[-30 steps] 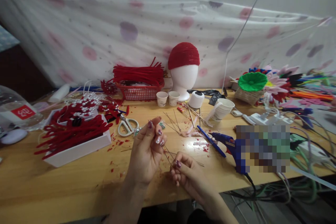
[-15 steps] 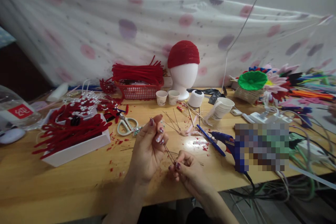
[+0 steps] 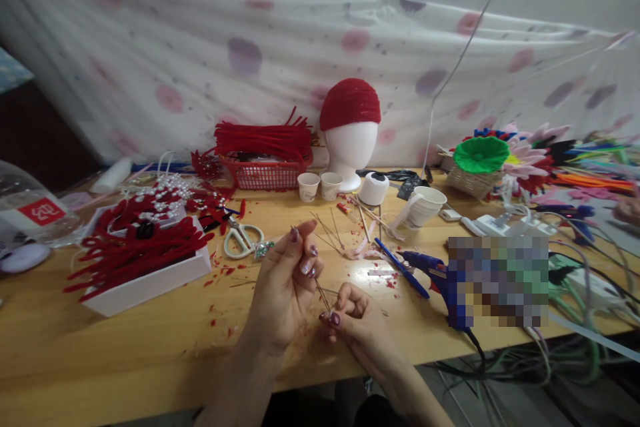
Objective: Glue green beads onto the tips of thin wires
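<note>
Thin dark wires (image 3: pixel 323 293) run slantwise between my two hands above the front of the wooden table. My left hand (image 3: pixel 283 287) is closed round their upper part, with thumb and fingers pressed together. Lower down and to the right, my right hand (image 3: pixel 357 320) pinches the wires' lower end between thumb and index finger. More thin wires (image 3: pixel 327 233) lie on the table just behind my hands. White-handled scissors (image 3: pixel 243 238) rest to the left of my left hand, beside a small packet of greenish beads (image 3: pixel 263 250).
At left stands a white box (image 3: pixel 150 283) of red fuzzy stems. A red basket (image 3: pixel 270 173), paper cups (image 3: pixel 309 187) and a foam head (image 3: pixel 353 140) stand behind. A blue pen (image 3: pixel 403 269) and blue glue gun (image 3: pixel 435 270) lie right. Another person's hand (image 3: pixel 627 213) shows at far right.
The wires between my hands have shifted slightly and look closer together. Both hands keep their grip nearly in place. At far right, the other person's hand has come further into view.
</note>
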Tool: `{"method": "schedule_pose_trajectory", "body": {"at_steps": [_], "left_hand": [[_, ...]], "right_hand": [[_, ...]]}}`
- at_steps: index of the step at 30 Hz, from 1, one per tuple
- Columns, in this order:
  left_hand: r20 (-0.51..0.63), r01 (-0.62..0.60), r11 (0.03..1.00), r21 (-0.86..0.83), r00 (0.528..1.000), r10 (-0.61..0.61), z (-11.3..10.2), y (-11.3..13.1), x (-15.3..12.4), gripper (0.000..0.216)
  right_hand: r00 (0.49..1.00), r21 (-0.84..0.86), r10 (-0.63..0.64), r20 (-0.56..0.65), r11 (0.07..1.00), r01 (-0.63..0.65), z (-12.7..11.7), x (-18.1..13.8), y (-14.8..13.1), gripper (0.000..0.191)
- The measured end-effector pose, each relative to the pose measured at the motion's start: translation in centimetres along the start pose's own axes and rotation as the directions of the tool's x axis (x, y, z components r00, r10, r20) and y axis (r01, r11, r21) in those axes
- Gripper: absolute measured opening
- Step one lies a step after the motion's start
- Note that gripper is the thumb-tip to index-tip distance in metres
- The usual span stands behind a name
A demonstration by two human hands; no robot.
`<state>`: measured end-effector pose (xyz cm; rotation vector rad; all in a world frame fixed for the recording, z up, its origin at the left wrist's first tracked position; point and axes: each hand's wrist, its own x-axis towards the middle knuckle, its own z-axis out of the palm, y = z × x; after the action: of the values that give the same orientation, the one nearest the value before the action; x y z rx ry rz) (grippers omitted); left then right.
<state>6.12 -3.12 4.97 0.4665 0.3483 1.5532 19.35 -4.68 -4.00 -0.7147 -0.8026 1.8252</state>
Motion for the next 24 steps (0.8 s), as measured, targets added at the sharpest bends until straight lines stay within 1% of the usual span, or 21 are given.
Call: {"method": "schedule_pose_trajectory", "body": {"at_steps": [11,15,18,21,24], "left_hand": [[-0.055,-0.034,0.999,-0.023,0.998,0.033,-0.5,-0.5,0.3,0.029],[-0.108,-0.012,1.000,-0.004,0.994,0.011,-0.7,-0.8,0.2,0.036],[-0.130,0.005,1.000,0.004,0.991,-0.004,-0.7,-1.1,0.2,0.036],[-0.117,0.007,1.000,0.013,0.993,-0.006,-0.7,-1.2,0.2,0.035],[-0.081,0.025,0.999,0.020,0.996,-0.023,-0.9,-1.4,0.1,0.034]], "right_hand": [[0.999,0.108,-0.052,0.008,0.993,0.050,0.5,-0.2,-0.6,0.044],[0.998,0.119,-0.057,0.003,0.991,0.056,0.5,-0.2,-0.6,0.045],[0.998,0.115,-0.056,0.002,0.992,0.056,0.6,-0.1,-0.7,0.046],[0.997,0.118,-0.077,0.010,0.990,0.076,0.6,-0.1,-0.8,0.045],[0.995,0.117,-0.097,0.012,0.989,0.095,0.6,-0.1,-0.8,0.043]]}}
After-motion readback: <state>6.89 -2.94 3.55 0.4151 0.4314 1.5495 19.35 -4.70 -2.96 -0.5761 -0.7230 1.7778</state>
